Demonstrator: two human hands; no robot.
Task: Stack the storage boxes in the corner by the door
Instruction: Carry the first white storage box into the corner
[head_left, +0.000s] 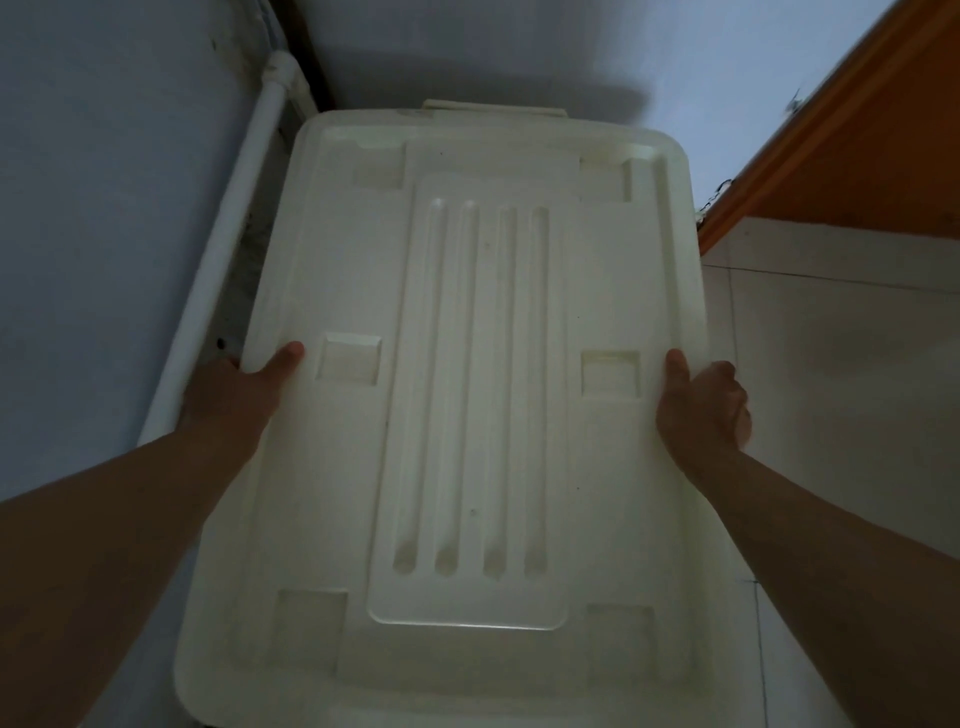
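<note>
A large white plastic storage box (478, 395) fills the middle of the view, seen from above. Its lid has a raised centre panel with several long grooves and square recesses near the edges. My left hand (234, 389) grips the box's left side, thumb on top of the lid's rim. My right hand (701, 400) grips the right side the same way, thumb on the rim and fingers curled under the edge. The box's far end points into the corner of the room. Whatever is beneath the box is hidden.
A white pipe (223, 244) runs along the pale wall (104, 182) close to the box's left edge. An orange wooden door (841, 145) stands at the upper right. Light floor tiles (831, 364) lie to the right of the box.
</note>
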